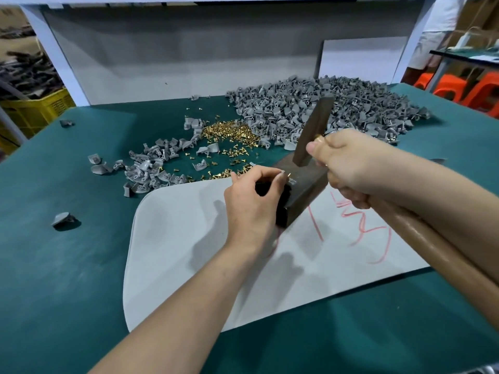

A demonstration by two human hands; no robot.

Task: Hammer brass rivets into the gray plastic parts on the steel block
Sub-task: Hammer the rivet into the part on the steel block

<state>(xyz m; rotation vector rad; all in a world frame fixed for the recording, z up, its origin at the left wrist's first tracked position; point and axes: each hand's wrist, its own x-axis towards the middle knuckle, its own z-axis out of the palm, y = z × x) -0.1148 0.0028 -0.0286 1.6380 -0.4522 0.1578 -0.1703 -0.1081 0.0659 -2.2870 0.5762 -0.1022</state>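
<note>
A dark steel block (305, 190) lies on a grey mat (189, 252). My left hand (253, 206) rests against the block's near left end and pinches a small gray plastic part (291, 181) with a brass rivet (288, 174) standing in it on the block's top. My right hand (351, 163) grips a hammer close to its dark head (313, 130), which hangs just above the block. The wooden handle (421, 238) runs back under my right forearm. A few brass rivets show between the fingers of that hand.
A big heap of gray plastic parts (324, 109) fills the back right of the green table (67, 265). Loose brass rivets (229, 130) lie behind the block, with a smaller scatter of gray parts (151, 166) to the left. A white panel (175, 63) closes the back.
</note>
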